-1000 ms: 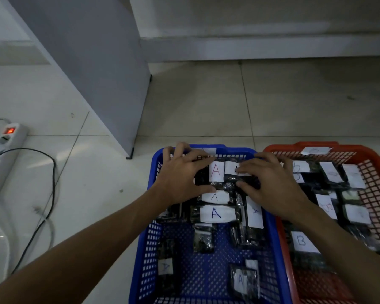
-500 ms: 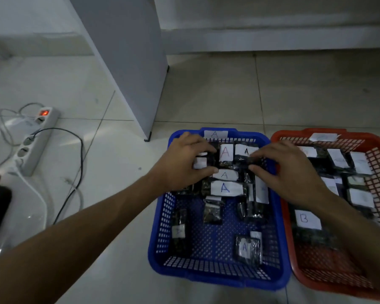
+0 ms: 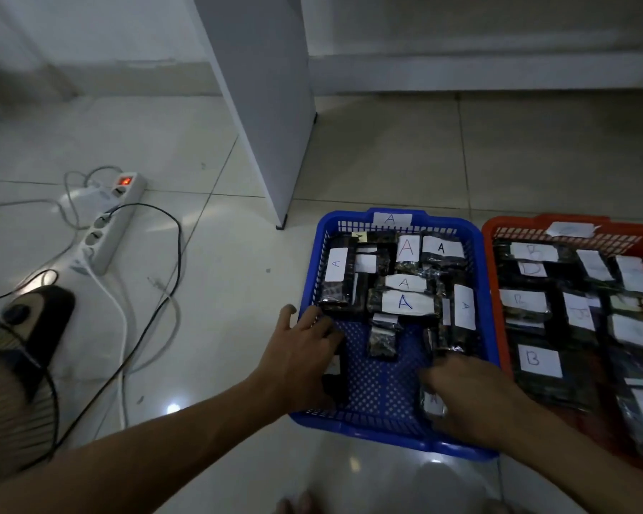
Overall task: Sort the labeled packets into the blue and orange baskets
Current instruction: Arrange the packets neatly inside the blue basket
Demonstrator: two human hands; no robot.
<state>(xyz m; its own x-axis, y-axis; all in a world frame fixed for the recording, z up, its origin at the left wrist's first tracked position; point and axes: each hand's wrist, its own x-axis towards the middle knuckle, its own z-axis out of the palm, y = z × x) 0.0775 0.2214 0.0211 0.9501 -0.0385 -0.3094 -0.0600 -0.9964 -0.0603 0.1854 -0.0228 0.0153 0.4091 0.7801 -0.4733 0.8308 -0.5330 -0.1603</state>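
Blue basket (image 3: 307,291) holds the A packets; one (image 3: 432,400) lies lengthwise away from me, half under my right hand (image 3: 472,396), fingers loosely curled, grip unclear. My left hand (image 3: 301,359) spreads flat over the near-left packet (image 3: 333,369).

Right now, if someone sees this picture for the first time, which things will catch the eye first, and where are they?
Two baskets stand side by side on the tiled floor: the blue basket holds dark packets with white labels marked A, and the orange basket to its right holds packets marked B. The left hand and the right hand reach into the near end of the blue basket. At far left, a power strip shows a glowing red switch.
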